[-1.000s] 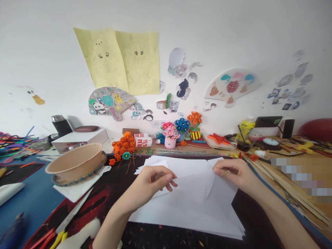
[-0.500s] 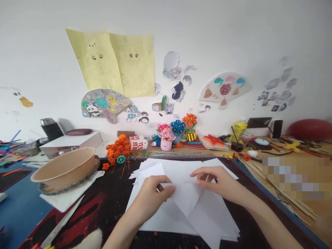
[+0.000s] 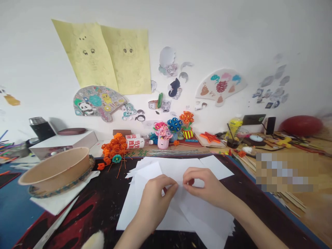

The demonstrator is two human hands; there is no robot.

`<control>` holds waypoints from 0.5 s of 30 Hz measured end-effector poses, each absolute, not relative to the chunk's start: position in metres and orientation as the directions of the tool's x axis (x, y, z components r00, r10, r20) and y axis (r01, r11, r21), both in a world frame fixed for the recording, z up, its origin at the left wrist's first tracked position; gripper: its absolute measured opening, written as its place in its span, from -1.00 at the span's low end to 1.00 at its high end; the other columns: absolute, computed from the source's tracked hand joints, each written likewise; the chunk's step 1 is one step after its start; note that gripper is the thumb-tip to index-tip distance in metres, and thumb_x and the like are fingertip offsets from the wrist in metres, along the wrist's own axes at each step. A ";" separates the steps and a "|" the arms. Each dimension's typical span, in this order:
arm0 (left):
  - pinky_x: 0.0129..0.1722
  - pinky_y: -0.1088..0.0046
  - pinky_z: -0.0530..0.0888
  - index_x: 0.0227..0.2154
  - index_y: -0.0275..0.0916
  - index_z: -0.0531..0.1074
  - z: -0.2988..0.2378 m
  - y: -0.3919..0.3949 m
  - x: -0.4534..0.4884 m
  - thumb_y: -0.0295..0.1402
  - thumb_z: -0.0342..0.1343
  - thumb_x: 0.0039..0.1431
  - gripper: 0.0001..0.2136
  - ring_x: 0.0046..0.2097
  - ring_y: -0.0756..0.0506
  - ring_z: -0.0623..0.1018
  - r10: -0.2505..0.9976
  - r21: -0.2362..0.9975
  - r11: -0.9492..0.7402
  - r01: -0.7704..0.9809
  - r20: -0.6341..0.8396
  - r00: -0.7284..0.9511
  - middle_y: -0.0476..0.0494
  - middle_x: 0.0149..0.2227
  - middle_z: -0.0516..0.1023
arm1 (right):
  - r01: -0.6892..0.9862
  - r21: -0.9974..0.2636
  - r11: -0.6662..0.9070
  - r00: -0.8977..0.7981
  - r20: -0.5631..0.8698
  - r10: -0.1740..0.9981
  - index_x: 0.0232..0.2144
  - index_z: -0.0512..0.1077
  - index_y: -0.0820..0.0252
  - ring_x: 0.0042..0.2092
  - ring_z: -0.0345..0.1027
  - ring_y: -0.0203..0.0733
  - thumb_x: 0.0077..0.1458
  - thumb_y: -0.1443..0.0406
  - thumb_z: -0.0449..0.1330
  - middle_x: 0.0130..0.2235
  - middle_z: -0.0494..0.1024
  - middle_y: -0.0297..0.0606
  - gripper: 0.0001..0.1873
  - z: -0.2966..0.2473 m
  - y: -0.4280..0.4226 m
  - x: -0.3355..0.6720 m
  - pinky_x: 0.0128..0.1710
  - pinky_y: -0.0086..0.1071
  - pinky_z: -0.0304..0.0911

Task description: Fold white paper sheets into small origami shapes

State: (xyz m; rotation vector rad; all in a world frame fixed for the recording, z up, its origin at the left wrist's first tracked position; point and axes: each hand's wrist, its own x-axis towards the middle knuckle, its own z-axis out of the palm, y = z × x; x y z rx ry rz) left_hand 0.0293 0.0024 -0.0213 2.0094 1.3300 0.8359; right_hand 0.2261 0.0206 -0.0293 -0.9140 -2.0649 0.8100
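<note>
White sheets of paper point(image 3: 140, 219) lie loosely stacked on the dark mat in front of me, their edges fanned out. Over the middle of the stack, my left hand point(image 3: 159, 195) pinches a white sheet of paper point(image 3: 176, 200) between thumb and fingertips. Facing it from a short distance away, my right hand point(image 3: 204, 188) is also pinched, on the same sheet as far as I can make out. White on white hides much of the sheet's outline. One sheet's corner hangs past the stack's near edge.
Scissors point(image 3: 55, 224) lie on the mat at left, near a beige bowl point(image 3: 55, 169) on white paper. Behind the stack are orange pipe-cleaner flowers point(image 3: 114, 147) and a pink flower pot point(image 3: 163, 142). Thin wooden sticks point(image 3: 292, 200) lie at right.
My hands have come closer together, the right one moving left and closing its fingers into a pinch. The whole view has shifted slightly.
</note>
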 end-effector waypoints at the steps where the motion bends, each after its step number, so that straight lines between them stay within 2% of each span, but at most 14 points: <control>1: -0.41 0.47 0.29 -0.45 -0.18 0.56 -0.022 0.002 0.029 -0.35 0.02 0.16 -0.79 -0.39 -0.07 0.46 0.933 0.737 -0.342 0.583 0.193 0.304 -0.08 -0.40 0.57 | 0.328 -0.763 0.557 -0.495 0.363 0.789 -0.45 0.48 0.18 -0.35 0.32 -0.22 0.09 0.34 0.17 -0.36 0.50 -0.25 -0.89 -0.029 0.021 0.227 -0.31 -0.36 0.30; 7: -0.43 0.46 0.27 -0.47 -0.18 0.55 -0.015 0.001 0.027 -0.33 0.00 0.18 -0.76 -0.42 -0.07 0.45 0.923 0.673 -0.386 0.631 0.286 0.259 -0.11 -0.43 0.55 | 0.344 -0.731 0.590 -0.499 0.390 0.774 -0.47 0.48 0.16 -0.35 0.31 -0.21 0.10 0.29 0.17 -0.35 0.45 -0.23 -0.86 -0.022 0.026 0.239 -0.34 -0.36 0.31; 15: -0.43 0.45 0.29 -0.54 -0.23 0.50 -0.002 0.012 0.001 -0.30 -0.02 0.15 -0.74 -0.44 -0.07 0.45 0.913 0.608 -0.365 0.705 0.381 0.145 -0.09 -0.48 0.52 | 0.460 -0.657 0.598 -0.425 0.428 0.798 -0.47 0.49 0.18 -0.35 0.32 -0.21 0.12 0.25 0.16 -0.34 0.47 -0.20 -0.81 -0.019 0.034 0.264 -0.35 -0.35 0.30</control>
